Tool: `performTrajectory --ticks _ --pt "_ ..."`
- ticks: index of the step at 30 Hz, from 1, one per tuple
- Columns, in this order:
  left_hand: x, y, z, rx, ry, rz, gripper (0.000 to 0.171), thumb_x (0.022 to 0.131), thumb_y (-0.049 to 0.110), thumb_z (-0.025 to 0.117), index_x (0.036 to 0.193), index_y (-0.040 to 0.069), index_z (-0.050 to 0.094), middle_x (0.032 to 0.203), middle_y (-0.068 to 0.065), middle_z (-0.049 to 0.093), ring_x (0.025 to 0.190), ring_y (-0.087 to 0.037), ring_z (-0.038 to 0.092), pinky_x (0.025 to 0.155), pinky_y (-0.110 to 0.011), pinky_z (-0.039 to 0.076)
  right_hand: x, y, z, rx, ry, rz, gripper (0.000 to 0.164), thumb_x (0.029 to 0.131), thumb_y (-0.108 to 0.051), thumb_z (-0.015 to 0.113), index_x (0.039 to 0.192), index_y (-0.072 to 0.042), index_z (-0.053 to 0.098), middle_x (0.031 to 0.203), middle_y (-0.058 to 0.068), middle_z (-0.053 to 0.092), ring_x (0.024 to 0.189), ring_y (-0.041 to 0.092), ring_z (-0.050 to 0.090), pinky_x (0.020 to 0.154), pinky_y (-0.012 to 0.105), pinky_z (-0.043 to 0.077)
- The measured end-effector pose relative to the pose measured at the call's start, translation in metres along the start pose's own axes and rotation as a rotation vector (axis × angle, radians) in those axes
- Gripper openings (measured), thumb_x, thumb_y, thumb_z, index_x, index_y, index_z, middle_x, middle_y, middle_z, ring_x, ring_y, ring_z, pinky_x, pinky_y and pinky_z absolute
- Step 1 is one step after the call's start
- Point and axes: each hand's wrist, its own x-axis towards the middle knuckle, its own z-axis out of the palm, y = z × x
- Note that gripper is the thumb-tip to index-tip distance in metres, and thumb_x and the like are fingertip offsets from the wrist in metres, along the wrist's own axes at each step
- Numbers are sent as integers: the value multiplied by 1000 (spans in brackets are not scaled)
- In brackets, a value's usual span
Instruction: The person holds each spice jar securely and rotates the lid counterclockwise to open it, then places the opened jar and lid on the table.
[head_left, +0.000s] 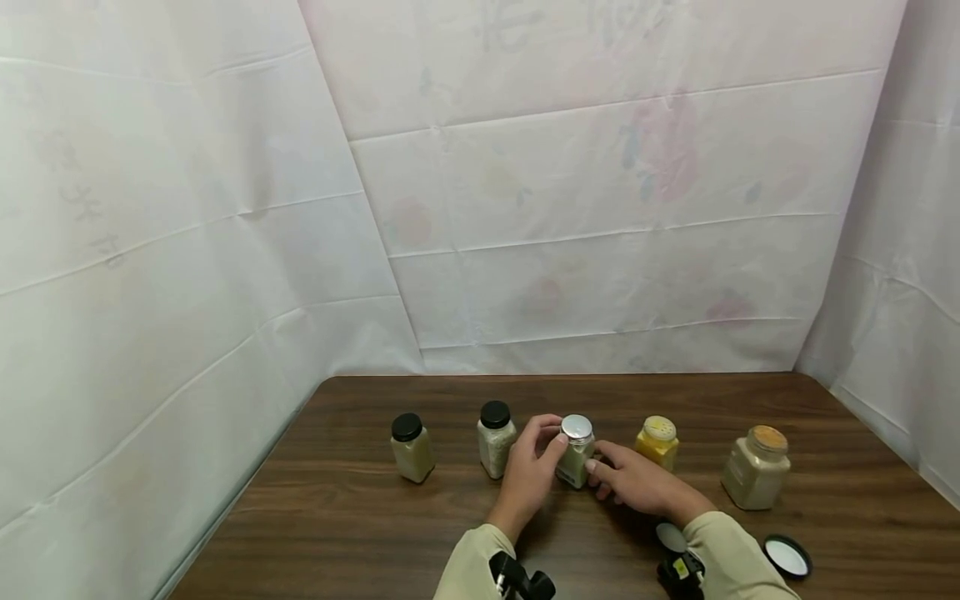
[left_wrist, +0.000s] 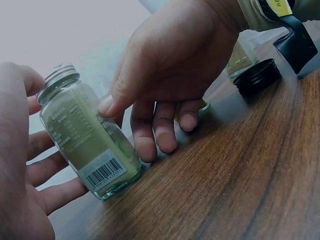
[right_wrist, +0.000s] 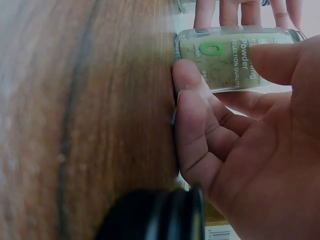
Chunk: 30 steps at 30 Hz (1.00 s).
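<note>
A glass jar of pale green seasoning powder (head_left: 573, 461) stands on the table between both hands, its top silvery and its black cap off. My left hand (head_left: 527, 473) holds its left side, thumb near the neck and fingers behind the glass. My right hand (head_left: 637, 482) holds the right side low down, with the thumb on the glass and the lower fingers curled by the table. In the left wrist view the jar (left_wrist: 87, 135) shows a barcode label and bare neck threads. The right wrist view shows its green mark and printed lettering.
Left of the hands stand two black-capped jars, one greenish (head_left: 412, 454) and one pale (head_left: 497, 442). To the right are a yellow jar (head_left: 657, 444) and a larger beige jar (head_left: 754, 469), both without caps. Black caps (head_left: 787, 557) lie near the right forearm on the wooden table (head_left: 337, 517).
</note>
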Motion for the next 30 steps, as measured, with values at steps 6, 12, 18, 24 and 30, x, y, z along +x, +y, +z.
performTrajectory --ticks 6,12,18,24,30 --pt "0 1 0 -36 -5 0 24 98 25 56 121 19 58 119 -4 67 114 -18 61 96 -30 46 0 0 0 -2 4 -5 41 103 -35 46 128 -2 49 99 10 64 83 20 64 65 34 50" --pt "0 0 0 19 -28 -8 36 98 34 57 131 20 56 122 -2 66 115 -17 60 98 -33 45 0 1 0 1 8 -3 40 103 -36 46 126 -3 50 99 10 64 83 20 64 65 35 50" --pt "0 0 -1 69 -81 -16 47 97 43 55 140 24 51 126 4 63 117 -15 56 100 -38 44 1 2 0 10 3 -11 40 103 -37 46 125 -3 50 99 10 64 83 20 63 65 35 50" --pt "0 -1 -1 110 -122 11 46 99 45 52 143 35 45 130 5 58 122 -15 54 101 -40 45 1 3 0 9 8 -12 40 103 -37 46 126 -4 50 99 10 63 83 20 63 65 35 50" --pt "-1 0 -2 107 -117 9 44 98 45 53 141 34 48 130 5 59 121 -16 55 99 -41 45 1 2 1 0 12 -11 38 103 -36 46 124 -4 50 99 10 63 83 20 63 65 35 50"
